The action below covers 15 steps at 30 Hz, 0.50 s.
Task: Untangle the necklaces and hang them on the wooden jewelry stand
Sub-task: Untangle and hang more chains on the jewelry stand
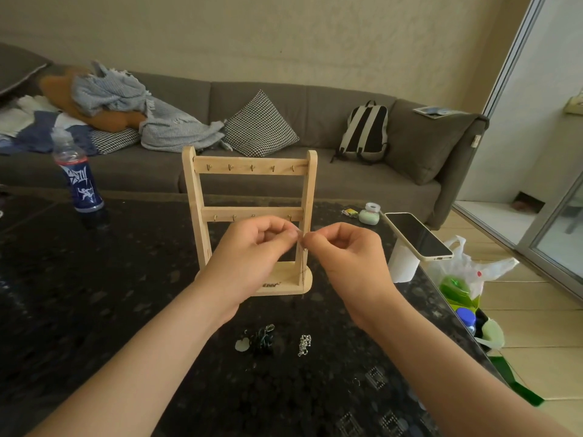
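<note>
The wooden jewelry stand (249, 171) stands upright on the dark table (94, 294), with two rails of small hooks, all bare. In front of its lower rail my left hand (252, 247) and my right hand (344, 250) each pinch the top of a thin dark necklace chain (303, 266), fingertips almost touching. The chain hangs straight down before the stand's right post to the base. On the table near me lie a dark tangled necklace with a pale pendant (258, 340) and a small silver chain (304, 344).
A blue bottle (79, 181) stands at the table's far left. A phone (416, 236) leans on a white cup at the right edge, behind it a small green case (368, 216). A plastic bag (463, 279) sits on the floor. A grey sofa lies beyond.
</note>
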Motion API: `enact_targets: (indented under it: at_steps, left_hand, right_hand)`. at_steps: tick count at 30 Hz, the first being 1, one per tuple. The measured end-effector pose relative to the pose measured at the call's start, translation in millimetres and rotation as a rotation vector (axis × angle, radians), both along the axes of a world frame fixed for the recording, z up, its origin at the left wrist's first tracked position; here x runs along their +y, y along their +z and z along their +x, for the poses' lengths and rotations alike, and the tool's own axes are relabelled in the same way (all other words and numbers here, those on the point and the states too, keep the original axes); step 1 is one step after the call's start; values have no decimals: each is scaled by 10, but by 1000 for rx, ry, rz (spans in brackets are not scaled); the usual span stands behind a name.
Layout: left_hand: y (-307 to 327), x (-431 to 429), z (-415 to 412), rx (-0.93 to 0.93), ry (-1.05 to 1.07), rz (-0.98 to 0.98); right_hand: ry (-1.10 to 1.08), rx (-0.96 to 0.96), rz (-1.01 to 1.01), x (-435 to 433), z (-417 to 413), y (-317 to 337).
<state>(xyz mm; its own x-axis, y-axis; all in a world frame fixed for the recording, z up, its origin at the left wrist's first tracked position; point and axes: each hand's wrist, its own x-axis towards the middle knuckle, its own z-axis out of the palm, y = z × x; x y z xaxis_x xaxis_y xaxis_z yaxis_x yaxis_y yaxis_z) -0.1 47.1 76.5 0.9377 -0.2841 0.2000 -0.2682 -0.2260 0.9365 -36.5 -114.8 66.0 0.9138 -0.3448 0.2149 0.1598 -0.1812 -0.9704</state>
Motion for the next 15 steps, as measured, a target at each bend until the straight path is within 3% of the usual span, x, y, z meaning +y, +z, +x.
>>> enact_targets:
  at_steps: [15]
  left_hand:
    - [-35,3,14,-273,30,109]
  right_hand:
    - [27,-5,48,-14,-5,12]
